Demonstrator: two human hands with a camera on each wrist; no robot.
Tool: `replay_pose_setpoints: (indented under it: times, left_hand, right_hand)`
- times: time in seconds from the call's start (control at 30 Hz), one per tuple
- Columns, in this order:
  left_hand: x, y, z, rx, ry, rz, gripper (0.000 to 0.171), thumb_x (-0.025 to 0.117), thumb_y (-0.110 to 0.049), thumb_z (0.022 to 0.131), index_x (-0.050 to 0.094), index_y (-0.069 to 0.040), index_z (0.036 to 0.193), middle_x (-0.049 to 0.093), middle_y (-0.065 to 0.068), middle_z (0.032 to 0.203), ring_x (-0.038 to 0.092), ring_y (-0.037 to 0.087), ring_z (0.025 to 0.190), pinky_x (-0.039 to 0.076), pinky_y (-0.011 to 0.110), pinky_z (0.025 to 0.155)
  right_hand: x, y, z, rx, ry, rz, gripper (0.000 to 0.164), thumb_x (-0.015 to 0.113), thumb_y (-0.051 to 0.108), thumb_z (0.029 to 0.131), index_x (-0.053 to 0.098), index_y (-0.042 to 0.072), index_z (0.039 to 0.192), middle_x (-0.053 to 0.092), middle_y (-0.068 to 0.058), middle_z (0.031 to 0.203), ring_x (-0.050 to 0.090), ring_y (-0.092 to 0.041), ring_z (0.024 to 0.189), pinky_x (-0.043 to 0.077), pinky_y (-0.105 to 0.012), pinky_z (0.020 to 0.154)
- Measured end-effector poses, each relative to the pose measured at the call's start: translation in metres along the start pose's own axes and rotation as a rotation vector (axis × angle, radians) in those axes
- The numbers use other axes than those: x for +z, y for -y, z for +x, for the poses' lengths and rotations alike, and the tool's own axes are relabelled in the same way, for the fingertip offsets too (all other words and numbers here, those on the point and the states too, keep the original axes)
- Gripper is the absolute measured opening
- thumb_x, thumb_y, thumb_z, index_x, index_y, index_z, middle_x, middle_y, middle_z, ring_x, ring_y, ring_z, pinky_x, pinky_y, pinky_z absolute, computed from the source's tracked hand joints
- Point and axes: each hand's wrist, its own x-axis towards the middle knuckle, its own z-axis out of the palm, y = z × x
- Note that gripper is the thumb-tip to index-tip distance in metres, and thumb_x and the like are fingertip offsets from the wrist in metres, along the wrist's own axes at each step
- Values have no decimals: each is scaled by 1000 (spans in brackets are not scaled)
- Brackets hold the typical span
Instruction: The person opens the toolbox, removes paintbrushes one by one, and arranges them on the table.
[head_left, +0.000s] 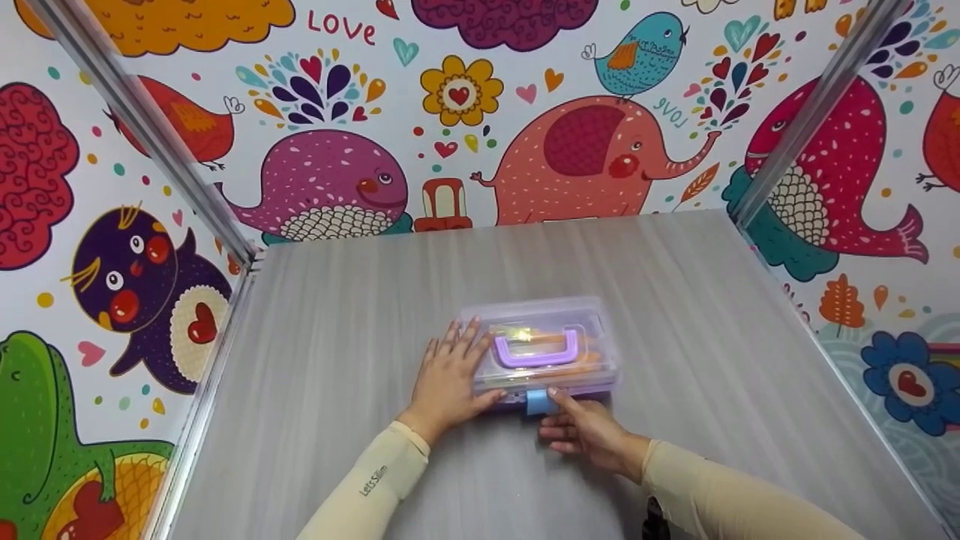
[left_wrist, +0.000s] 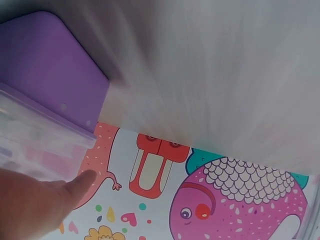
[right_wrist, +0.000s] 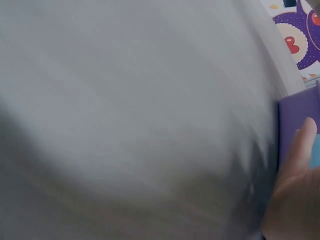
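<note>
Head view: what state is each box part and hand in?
Clear lid: down on the purple box
Purple handle: folded flat on the lid
Blue latch: can't tell if fastened
Left hand: fingers spread, at the lid's left side
Right hand: thumb at the latch's edge

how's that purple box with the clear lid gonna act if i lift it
The box probably stays stiff, since its sides look like moulded plastic. Tipping seems unlikely given its low shape, flat on the table. The shiny lid may be slippery, so the handle looks surer.
</note>
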Motion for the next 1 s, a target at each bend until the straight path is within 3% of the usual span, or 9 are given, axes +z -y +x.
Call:
replay_pose_setpoints:
  times: [0.4,0.67,1.0]
  left_hand:
    - [1,2,1,-4,-18,-18,95,63,-74,79,41,-20,154,25,7,163,22,37,147,29,65,108]
    - [1,2,1,7,-12,-19,96,62,-75,79,38,-19,155,24,8,163,21,38,147,27,64,109]
    - [0,2,1,9,-15,-19,97,62,-74,80,37,-19,155,24,9,163,21,38,147,26,64,109]
  right_hand:
    - [-4,9,-5,11,32,-25,55,70,41,91,56,-3,121,69,-21,108,71,-21,87,59,-34,73]
    - [-13,9,-6,-18,108,-100,32,66,25,93,64,-2,110,70,-19,108,70,-23,92,59,-35,74]
    - [-20,11,-2,-25,163,-257,39,65,23,90,63,-8,113,69,-20,115,68,-27,99,59,-36,69]
